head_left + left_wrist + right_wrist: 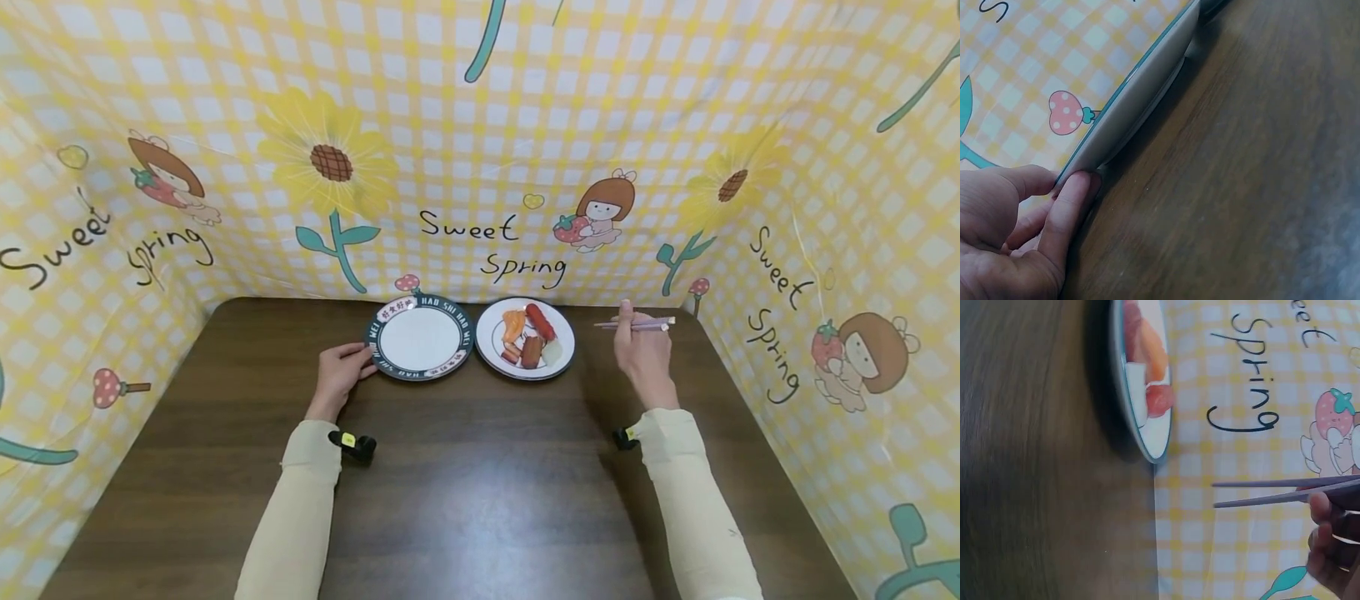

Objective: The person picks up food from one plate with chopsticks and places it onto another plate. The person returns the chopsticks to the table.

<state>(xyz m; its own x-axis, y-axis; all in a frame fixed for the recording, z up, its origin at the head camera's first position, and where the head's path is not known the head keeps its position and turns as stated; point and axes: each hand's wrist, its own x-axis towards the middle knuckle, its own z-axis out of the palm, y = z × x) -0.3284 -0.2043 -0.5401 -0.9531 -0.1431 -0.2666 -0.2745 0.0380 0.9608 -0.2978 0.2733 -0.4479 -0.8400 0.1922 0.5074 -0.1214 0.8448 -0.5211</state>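
Observation:
My left hand (342, 377) pinches the left rim of a white plate (420, 337) with a dark green lettered border. In the left wrist view, thumb and fingers (1072, 203) grip that rim from above and below. Right beside it stands a second plate (489, 342) with a thin dark rim, bearing several foods: a red sausage (539, 321), an orange piece (513, 323), a brown piece (532, 352) and a pale piece (552, 352). My right hand (643, 354) holds a pair of chopsticks (1266, 494) to the right of the food plate, tips slightly apart and nothing between them.
Both plates sit near the far edge of the dark wooden table (465, 500). Yellow checked cloth (480, 125) with printed flowers and lettering walls the table at the back and both sides. Each wrist carries a small black camera (358, 447).

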